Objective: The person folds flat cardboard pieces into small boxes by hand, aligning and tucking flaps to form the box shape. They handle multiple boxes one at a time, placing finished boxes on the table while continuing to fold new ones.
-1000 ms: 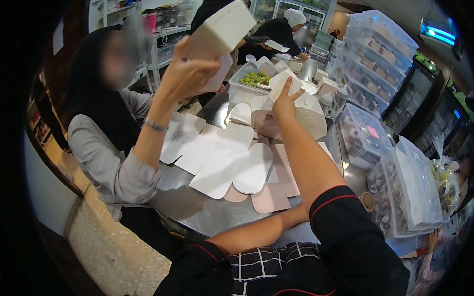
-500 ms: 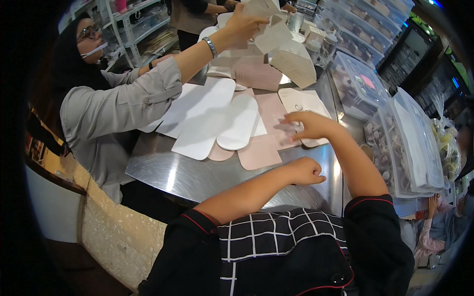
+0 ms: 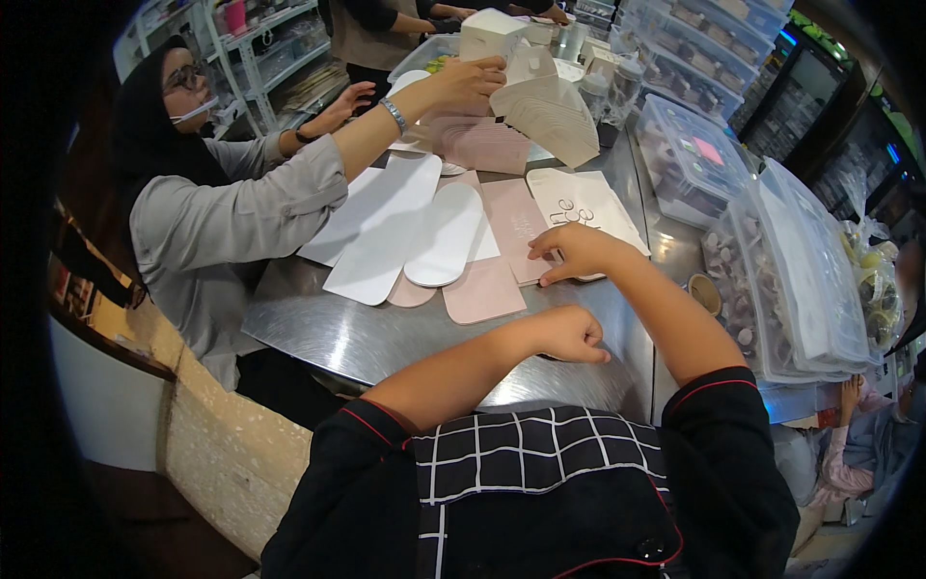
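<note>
My right hand (image 3: 579, 251) hovers at the edge of a pink printed card sheet (image 3: 513, 214) and a cream printed sheet (image 3: 588, 201), its fingers curved and thumb apart, with nothing seen in it. Nearer me, my left hand (image 3: 571, 334) is closed like a fist low over the steel table; the inside of its grip is hidden. White round-ended sheets (image 3: 384, 236) overlap left of my hands, partly covering a plain pink sheet (image 3: 484, 291).
Across the steel table (image 3: 318, 309), a co-worker's hand (image 3: 468, 79) is at a cream box (image 3: 494, 37). Folded pink card (image 3: 477, 145) and cream card (image 3: 550, 121) stand behind the sheets. Clear plastic bins (image 3: 699, 154) line the right, near a tape roll (image 3: 704, 292).
My right hand's fingers have come down closer to the sheets. My left hand stays closed. The co-worker's near hand has lowered, and their other hand is now raised. The view has shifted slightly.
</note>
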`<state>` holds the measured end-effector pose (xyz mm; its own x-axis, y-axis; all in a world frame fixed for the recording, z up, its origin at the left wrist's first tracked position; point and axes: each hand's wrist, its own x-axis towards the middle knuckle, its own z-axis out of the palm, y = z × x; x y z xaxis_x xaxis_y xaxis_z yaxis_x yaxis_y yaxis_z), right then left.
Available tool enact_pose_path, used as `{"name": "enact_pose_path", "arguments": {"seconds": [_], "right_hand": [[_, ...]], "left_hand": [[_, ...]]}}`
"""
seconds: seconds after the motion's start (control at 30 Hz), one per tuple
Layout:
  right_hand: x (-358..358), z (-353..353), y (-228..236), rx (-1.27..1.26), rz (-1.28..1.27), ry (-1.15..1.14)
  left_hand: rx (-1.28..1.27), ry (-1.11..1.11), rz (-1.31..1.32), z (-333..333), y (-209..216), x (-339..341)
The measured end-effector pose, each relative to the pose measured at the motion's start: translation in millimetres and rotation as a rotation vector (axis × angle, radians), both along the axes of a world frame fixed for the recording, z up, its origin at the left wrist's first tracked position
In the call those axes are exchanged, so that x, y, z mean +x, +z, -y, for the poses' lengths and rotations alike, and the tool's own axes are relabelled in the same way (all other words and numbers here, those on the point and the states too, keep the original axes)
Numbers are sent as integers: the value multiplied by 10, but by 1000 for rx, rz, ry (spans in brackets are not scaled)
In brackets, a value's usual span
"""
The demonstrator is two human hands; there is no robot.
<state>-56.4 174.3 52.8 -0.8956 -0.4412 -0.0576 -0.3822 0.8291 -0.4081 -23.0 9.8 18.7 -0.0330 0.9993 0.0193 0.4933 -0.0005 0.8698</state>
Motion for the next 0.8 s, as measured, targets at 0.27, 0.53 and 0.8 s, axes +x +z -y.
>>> {"name": "enact_pose_path", "arguments": {"seconds": [0.27,0.53,0.8], "right_hand": [[-37,-27,-2,-29,-6,16],[-30,-3,-13,-46,-46,25],[-15,-1,-10,-94,-23,13]], "left_hand": [[55,-10,-16,5,-46,-11],[75,-17,-18,-19,-63,-18],[54,-5,-21,-1,-25,-7]]}}
